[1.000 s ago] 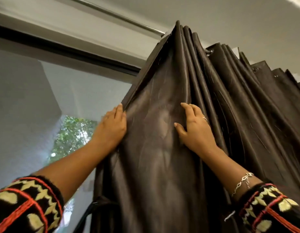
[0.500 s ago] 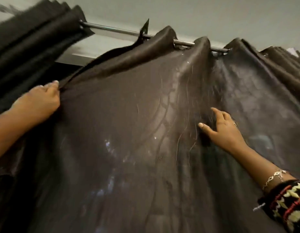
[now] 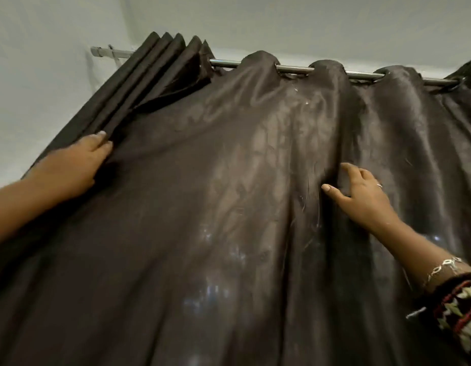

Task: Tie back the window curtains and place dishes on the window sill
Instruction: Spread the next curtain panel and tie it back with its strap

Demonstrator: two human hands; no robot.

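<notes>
Since a second ago, when both hands held a bunched panel with the window bare beside it, the dark brown curtain [image 3: 229, 207] has been drawn leftward across the whole opening, and the glass no longer shows. At far left the pale wall [image 3: 31, 75] meets the end of the metal rod [image 3: 361, 74], where a stack of tight pleats [image 3: 150, 83] hangs gathered. Just below those pleats the left hand [image 3: 73, 165] presses on the curtain's leading edge, fingers closed over the fabric and pinching a fold. From there the cloth spreads in broad, shiny waves hung from the rod by rings. Further right, the right hand [image 3: 361, 196] lies against the curtain with fingers spread and loosely curled, thumb out, gripping nothing; it wears a ring, with a chain bracelet [image 3: 443, 268] and patterned sleeve [image 3: 461, 305] at the wrist
</notes>
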